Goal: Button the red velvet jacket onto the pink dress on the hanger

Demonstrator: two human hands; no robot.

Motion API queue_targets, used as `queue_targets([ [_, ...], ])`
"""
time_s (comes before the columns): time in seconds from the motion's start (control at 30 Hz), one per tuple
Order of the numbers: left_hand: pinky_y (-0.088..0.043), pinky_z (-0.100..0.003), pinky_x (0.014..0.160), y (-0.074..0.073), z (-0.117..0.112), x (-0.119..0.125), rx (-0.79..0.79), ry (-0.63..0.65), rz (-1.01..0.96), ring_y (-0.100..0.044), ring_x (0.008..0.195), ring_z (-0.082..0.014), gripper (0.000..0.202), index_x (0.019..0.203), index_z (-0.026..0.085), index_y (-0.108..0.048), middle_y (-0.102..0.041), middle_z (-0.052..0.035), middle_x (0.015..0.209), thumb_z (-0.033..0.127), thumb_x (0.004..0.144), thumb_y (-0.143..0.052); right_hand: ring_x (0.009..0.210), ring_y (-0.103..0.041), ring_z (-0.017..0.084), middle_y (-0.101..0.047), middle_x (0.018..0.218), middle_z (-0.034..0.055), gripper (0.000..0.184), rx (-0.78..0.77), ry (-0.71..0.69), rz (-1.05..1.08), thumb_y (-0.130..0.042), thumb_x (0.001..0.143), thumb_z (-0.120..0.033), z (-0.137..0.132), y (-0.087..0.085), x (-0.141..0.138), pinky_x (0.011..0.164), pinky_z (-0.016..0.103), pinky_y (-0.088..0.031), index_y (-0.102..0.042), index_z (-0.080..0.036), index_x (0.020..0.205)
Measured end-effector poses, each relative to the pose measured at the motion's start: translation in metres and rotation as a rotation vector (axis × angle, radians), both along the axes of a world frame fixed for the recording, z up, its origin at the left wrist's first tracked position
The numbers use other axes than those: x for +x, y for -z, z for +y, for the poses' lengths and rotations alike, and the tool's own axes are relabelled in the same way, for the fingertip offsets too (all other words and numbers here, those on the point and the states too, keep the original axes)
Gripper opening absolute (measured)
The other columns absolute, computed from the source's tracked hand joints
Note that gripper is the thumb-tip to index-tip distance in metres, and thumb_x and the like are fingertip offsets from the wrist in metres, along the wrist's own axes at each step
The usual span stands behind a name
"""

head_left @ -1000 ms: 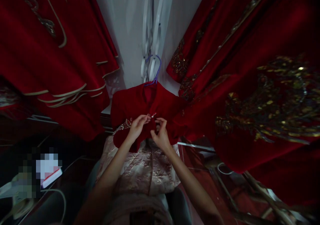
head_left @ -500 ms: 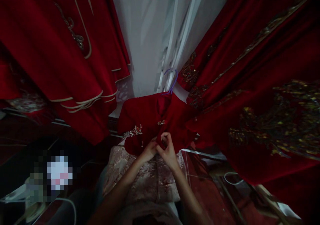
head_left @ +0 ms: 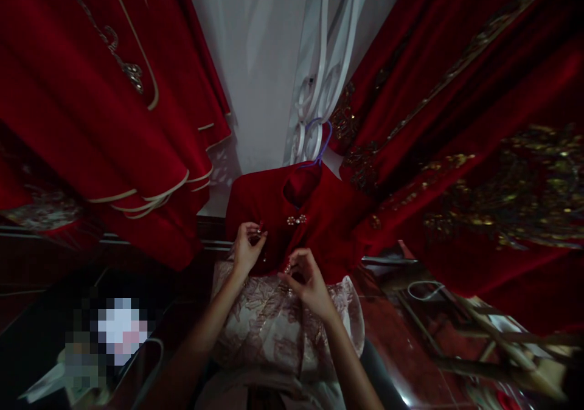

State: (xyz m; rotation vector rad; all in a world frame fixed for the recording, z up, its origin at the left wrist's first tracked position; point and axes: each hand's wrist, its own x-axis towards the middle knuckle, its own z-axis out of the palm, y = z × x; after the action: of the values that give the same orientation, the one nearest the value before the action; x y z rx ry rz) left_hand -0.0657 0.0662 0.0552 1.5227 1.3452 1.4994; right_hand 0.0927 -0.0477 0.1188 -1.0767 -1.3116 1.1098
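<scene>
A red jacket on a purple hanger lies before me, its lower part reaching over the pale brocade cloth on my lap. A jewelled clasp sits below its neck opening. My left hand is on the left of the jacket front, thumb and fingers pinched on a sparkling jewelled ornament. Lower and to the right, my right hand has thumb and fingertips closed round a small beaded piece near the jacket's lower edge. The fingers partly hide both pieces.
Red garments with cream piping hang at the left, and red garments with gold embroidery hang at the right. White scrolled metalwork stands at the back. A wooden frame and a white loop of cord are at the lower right.
My hands, together at the middle of the jacket before, are now apart. The left has moved left and up to the ornament; the right has dropped slightly. The neck opening gapes wider.
</scene>
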Motion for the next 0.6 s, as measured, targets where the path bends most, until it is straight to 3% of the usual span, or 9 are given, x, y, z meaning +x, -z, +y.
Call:
queue_targets([
  [0.17,-0.052,-0.027,0.078,0.002,-0.005,0.005,-0.042,0.066,-0.134,-0.064,0.080,-0.0133,0.016,0.087,0.017,-0.058,-0.065,-0.0022,0.083,0.031,0.080,-0.061,0.082,-0.061,0.014,-0.062,0.091,0.0016,0.025,0.037,-0.046,-0.156,-0.068,0.079,-0.032,0.013,-0.001,0.005,0.074,0.027,-0.050,-0.059,-0.024,0.100],
  [0.33,-0.053,-0.031,0.087,-0.010,-0.015,0.011,-0.101,0.125,-0.272,-0.067,0.090,-0.0168,0.024,0.095,0.017,-0.067,-0.071,-0.0066,0.098,0.032,0.077,-0.064,0.080,-0.062,0.014,-0.065,0.090,0.0020,0.025,0.106,-0.047,-0.262,-0.069,0.077,-0.035,0.051,0.003,0.010,0.072,0.026,-0.052,-0.062,-0.022,0.098],
  [0.47,-0.053,-0.035,0.091,-0.013,-0.023,0.013,-0.121,0.136,-0.289,-0.068,0.094,-0.0188,0.027,0.098,0.017,-0.069,-0.072,-0.0071,0.103,0.033,0.076,-0.065,0.078,-0.063,0.014,-0.065,0.089,0.0023,0.023,0.141,0.010,-0.284,-0.068,0.077,-0.038,0.080,0.014,0.005,0.071,0.025,-0.053,-0.062,-0.021,0.092],
  [0.6,-0.054,-0.036,0.092,-0.011,-0.029,0.013,-0.088,0.147,-0.253,-0.069,0.094,-0.0193,0.031,0.102,0.017,-0.069,-0.072,-0.0073,0.104,0.035,0.076,-0.066,0.074,-0.062,0.013,-0.065,0.087,0.0022,0.020,0.165,0.049,-0.283,-0.067,0.078,-0.038,0.092,0.024,0.000,0.067,0.024,-0.053,-0.061,-0.021,0.085],
])
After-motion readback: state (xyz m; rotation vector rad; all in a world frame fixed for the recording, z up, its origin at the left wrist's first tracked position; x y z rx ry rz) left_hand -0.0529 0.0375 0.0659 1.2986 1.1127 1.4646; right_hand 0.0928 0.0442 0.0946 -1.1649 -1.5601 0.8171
